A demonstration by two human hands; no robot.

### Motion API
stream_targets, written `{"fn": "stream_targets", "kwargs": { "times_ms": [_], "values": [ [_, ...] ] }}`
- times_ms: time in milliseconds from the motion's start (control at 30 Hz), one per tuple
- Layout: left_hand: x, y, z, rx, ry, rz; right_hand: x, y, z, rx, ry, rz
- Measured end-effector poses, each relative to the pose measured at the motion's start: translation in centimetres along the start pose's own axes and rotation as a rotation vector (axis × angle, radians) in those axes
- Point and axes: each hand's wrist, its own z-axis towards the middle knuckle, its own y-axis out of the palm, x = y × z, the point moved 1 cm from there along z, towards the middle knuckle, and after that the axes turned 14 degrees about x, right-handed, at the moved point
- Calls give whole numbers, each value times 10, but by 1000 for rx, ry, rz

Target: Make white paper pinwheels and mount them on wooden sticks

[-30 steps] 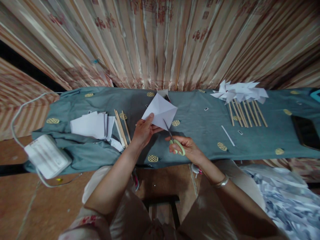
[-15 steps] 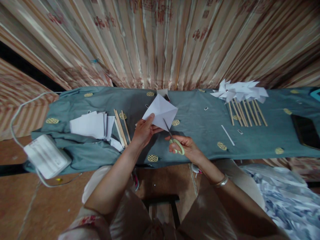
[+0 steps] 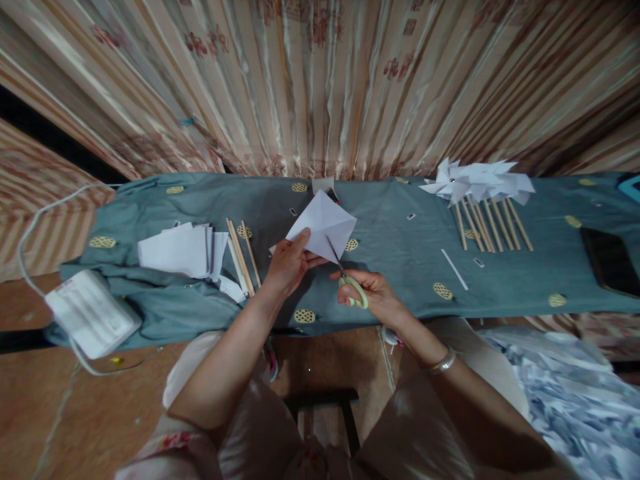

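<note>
Scissors (image 3: 343, 274) meet paper: over a cloth-covered counter (image 3: 390, 267), our left hand (image 3: 289, 261) pinches a white sheet (image 3: 323, 220) between thumb and fingers, gripping it from seven o'clock. The sheet, marked by creases that cross near its middle, lies at the centre of our clock and appears raised off the cloth. Our right hand (image 3: 373, 288), near five o'clock, is curled around the green handles, fingers closed on them. One dark blade shows over the sheet, its tip near the crossing; we cannot tell how the other blade lies.

Little has changed in the past second. The whole view drifts slightly, as if the head moves, while both hands, sheet and blade keep their places against one another. We read that as a steady hold or a brief pause, with the cutting apparently no further along.

Around the sheet, we find a stack (image 3: 175, 250) of paper at nine o'clock, with sticks (image 3: 241, 257) nearer in, between eight and nine. Pinwheels (image 3: 485, 183) lie on their sticks between two and three, a thin strip (image 3: 455, 269) sits between three and four, and a phone (image 3: 610, 260) rests farther out, just past three.
</note>
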Motion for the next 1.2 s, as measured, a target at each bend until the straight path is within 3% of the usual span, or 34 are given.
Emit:
{"fn": "stream_targets", "kwargs": {
  "times_ms": [967, 1200],
  "values": [
    [-2, 1, 0, 21, -7, -10, -4, 4, 0, 17, 28, 28],
    [-1, 0, 2, 35, 5, -28, -4, -1, -1, -56, 17, -16]
  ]
}}
